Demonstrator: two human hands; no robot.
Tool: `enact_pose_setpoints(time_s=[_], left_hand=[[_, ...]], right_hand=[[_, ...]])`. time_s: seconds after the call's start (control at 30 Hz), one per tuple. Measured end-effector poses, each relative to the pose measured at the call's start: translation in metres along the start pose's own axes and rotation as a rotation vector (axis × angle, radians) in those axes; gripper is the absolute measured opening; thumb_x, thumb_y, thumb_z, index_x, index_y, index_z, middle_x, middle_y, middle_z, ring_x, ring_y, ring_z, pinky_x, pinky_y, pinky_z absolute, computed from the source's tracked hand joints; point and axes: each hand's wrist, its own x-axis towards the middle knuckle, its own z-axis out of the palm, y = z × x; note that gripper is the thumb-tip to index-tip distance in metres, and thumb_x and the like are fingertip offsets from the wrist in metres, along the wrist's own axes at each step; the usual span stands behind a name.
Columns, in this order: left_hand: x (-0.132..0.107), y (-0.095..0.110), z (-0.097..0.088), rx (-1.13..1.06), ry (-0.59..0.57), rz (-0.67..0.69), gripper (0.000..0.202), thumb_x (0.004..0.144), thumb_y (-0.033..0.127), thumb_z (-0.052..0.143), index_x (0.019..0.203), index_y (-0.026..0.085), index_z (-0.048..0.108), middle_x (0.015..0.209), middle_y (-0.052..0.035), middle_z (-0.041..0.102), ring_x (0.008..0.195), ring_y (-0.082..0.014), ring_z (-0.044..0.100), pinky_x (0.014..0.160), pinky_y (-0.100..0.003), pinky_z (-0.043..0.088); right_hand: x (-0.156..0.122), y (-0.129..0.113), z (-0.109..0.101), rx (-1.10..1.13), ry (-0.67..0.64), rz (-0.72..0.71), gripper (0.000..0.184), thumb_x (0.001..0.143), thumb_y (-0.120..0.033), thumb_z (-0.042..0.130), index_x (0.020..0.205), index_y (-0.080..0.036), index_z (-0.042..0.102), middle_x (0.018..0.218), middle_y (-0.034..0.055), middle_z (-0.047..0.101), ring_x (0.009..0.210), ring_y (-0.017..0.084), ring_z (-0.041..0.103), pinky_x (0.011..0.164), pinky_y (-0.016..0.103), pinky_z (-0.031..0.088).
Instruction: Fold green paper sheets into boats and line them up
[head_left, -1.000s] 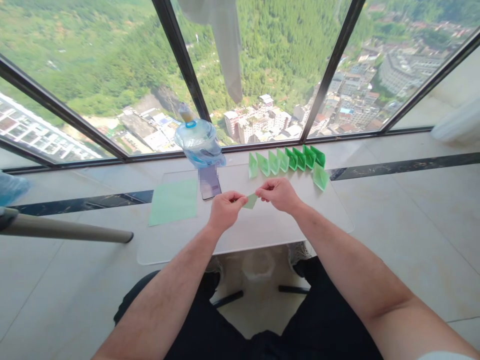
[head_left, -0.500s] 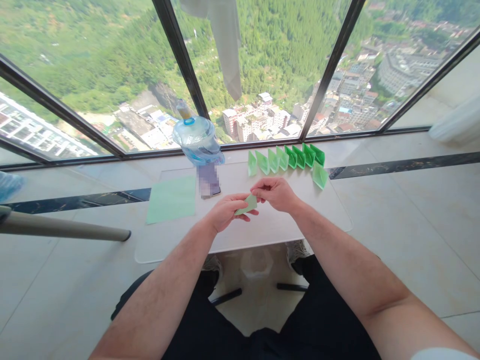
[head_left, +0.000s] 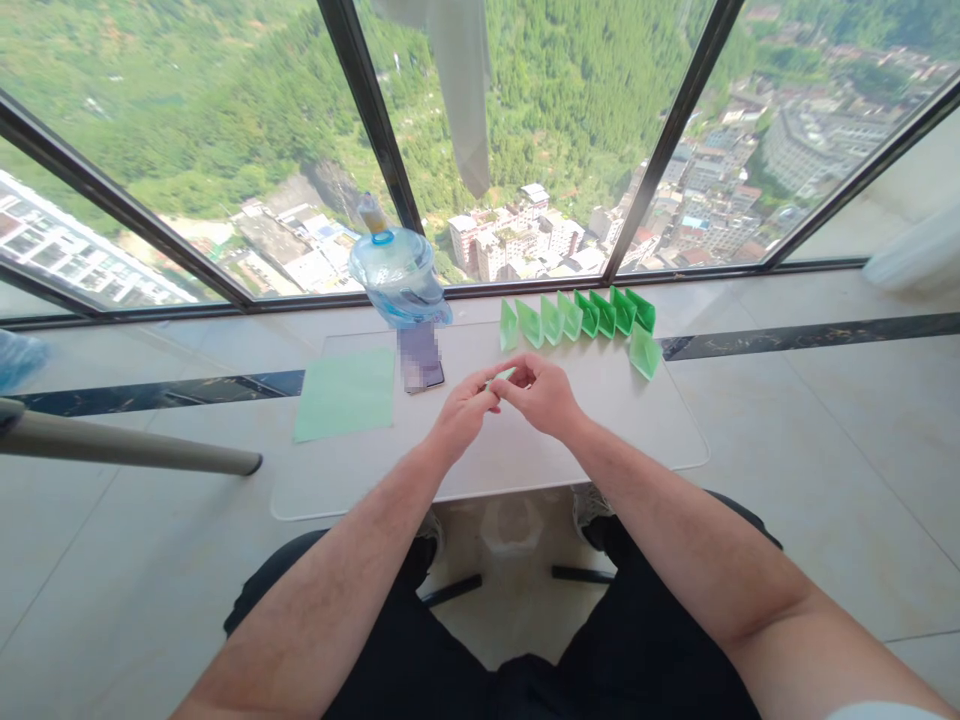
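Note:
Over the middle of the white table (head_left: 480, 455), my left hand (head_left: 466, 408) and my right hand (head_left: 540, 395) meet around a small piece of folded pale green paper (head_left: 504, 377). Both hands are closed on it, and the fingers hide most of it. Just beyond, several folded green paper pieces (head_left: 551, 318) stand in a row, pale at the left and darker at the right. One pale folded piece (head_left: 645, 352) sits apart in front of the row's right end. Left of my hands lies a flat light green paper sheet (head_left: 345, 395).
A phone (head_left: 421, 360), partly blurred out, lies on the table near the sheet. Behind it stands a large clear blue water bottle (head_left: 397, 270) against the window. A grey-brown pole (head_left: 135, 437) reaches in from the left. My knees and shoes are below the table edge.
My hands have drawn closer together, the right fingers now curling over the folded paper. Less of the paper shows than before. The things on the table have stayed in place.

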Motion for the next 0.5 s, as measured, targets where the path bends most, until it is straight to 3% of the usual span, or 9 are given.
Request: enact_pose_setpoints(time_s=[0.17, 0.37, 0.5], left_hand=[[-0.0012, 0.0005, 0.0007, -0.033, -0.046, 0.024, 0.058, 0.072, 0.022, 0.062, 0.130, 0.018, 0.064, 0.111, -0.0066, 0.072, 0.094, -0.0169, 0.064, 0.083, -0.029, 0.052], [-0.0050, 0.0076, -0.0020, -0.032, -0.117, 0.047, 0.054, 0.071, 0.041, 0.079, 0.118, 0.015, 0.070, 0.103, -0.0088, 0.075, 0.092, -0.0216, 0.069, 0.086, -0.034, 0.054], [-0.0047, 0.0057, -0.0049, -0.032, -0.111, 0.048, 0.054, 0.073, 0.040, 0.078, 0.120, 0.015, 0.070, 0.103, -0.0093, 0.075, 0.089, -0.0223, 0.070, 0.086, -0.036, 0.055]], right_hand=[[0.0003, 0.0013, -0.0005, 0.124, -0.071, 0.050, 0.026, 0.074, -0.038, 0.072, 0.091, -0.019, 0.067, 0.070, -0.0012, 0.068, 0.061, 0.013, 0.061, 0.060, 0.025, 0.049], [0.0034, 0.0079, -0.0048, 0.172, -0.097, 0.059, 0.030, 0.072, -0.042, 0.075, 0.090, -0.019, 0.069, 0.071, -0.0004, 0.069, 0.064, 0.014, 0.063, 0.060, 0.026, 0.051], [0.0048, 0.0092, -0.0092, 0.134, -0.143, 0.044, 0.030, 0.074, -0.040, 0.073, 0.096, -0.019, 0.071, 0.075, -0.0002, 0.070, 0.066, 0.013, 0.063, 0.062, 0.026, 0.052]])
